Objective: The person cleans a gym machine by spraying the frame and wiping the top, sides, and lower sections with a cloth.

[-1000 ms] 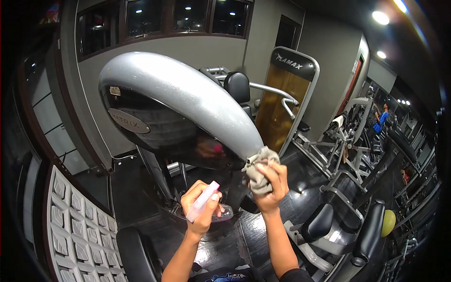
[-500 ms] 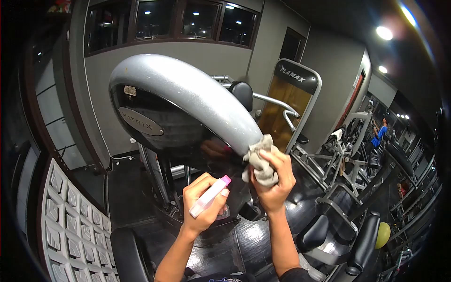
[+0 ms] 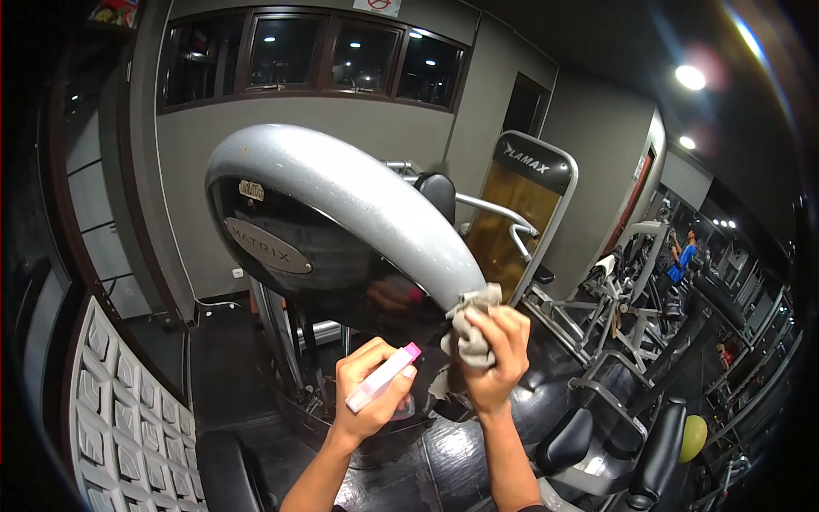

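Note:
My left hand (image 3: 368, 394) is closed round a spray bottle (image 3: 384, 377) with a whitish head and a pink nozzle; most of its body is hidden below the hand. Bunched in my right hand (image 3: 503, 354) is a grey cloth (image 3: 474, 328), touching the lower right end of a curved silver frame (image 3: 367, 183). That frame tops a gym machine with a glossy black side panel (image 3: 341, 260) and an oval MATRIX badge (image 3: 268, 247). A worn sticker (image 3: 251, 190) sits above the badge.
Behind stands a PLAMAX machine (image 3: 522, 192). To the right are black padded benches (image 3: 659, 452), a yellow-green ball (image 3: 694, 439) and a person in blue (image 3: 681, 258). A white patterned panel (image 3: 128, 418) is at the lower left.
The view has tilted upward, so the machine sits lower in the picture. My right hand and the cloth have shifted slightly down at the frame's end. The left hand keeps its hold.

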Tool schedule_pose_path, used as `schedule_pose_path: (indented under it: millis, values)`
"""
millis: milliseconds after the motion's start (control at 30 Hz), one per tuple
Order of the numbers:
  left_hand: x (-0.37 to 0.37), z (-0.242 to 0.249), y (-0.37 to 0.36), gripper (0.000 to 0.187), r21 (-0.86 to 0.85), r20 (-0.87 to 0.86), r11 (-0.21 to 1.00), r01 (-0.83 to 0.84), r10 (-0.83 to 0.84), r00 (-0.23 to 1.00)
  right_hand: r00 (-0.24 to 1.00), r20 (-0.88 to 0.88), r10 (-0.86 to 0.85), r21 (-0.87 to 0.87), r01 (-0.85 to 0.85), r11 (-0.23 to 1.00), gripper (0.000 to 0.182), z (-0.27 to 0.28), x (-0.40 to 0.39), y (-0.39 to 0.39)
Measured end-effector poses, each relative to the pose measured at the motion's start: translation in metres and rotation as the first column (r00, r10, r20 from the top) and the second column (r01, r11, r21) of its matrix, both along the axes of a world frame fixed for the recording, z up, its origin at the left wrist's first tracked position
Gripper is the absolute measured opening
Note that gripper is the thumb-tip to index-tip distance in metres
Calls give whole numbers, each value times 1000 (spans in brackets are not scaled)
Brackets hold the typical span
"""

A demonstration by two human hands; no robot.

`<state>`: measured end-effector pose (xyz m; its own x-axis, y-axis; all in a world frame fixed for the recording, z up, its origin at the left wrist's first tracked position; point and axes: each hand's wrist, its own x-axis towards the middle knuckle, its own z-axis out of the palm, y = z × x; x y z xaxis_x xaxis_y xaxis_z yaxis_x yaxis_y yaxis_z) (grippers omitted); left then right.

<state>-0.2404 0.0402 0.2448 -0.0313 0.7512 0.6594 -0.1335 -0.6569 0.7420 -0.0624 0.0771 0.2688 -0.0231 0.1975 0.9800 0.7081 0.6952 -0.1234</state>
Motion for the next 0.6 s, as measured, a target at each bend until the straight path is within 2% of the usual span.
schedule_pose_path:
  millis: [67, 133, 200, 267, 367, 400, 467, 500, 533, 600]
  values:
    - [-1, 3, -1, 21, -26, -27, 999, -33, 32, 999, 996, 87, -3, -5, 3, 1000, 36, -12, 11, -3]
    - [-3, 0, -1, 20, -38, -17, 999, -20, 19, 1000, 997, 74, -35, 2, 35, 999, 36, -17, 20, 1]
    - [-5, -3, 2, 20, -49, -6, 999, -3, 3, 1000, 993, -103, -64, -78, 56, 995, 39, -12, 18, 1]
    - [-6, -7, 5, 20, -10, -46, 1000, -19, 18, 999, 980, -195, -30, -91, 12, 996, 39, 9, 6, 1]
    - [-6, -8, 13, 21, 63, -91, 997, -46, 51, 995, 990, -136, 24, -51, -31, 998, 40, 15, -9, 0]
    - [-5, -5, 11, 21, 65, -91, 997, -39, 45, 995, 999, -44, 17, -33, -18, 999, 47, 12, -8, 0]
    - [-3, 5, 6, 20, -47, 17, 999, -6, 7, 1000, 986, -156, 58, -17, -61, 998, 57, 1, -15, -2]
    - [-4, 3, 9, 20, -42, 19, 999, 0, 1, 1000, 959, -283, -3, -16, -2, 1000, 62, -2, -22, -6]
    - [-5, -2, 12, 19, 8, -18, 1000, -15, 15, 1000, 929, -370, 28, 3, -29, 1000, 58, -5, -22, -3]
    - [-5, -4, 16, 18, 64, -43, 998, -28, 31, 999, 971, -187, -151, -26, 148, 989, 53, -10, -5, 3]
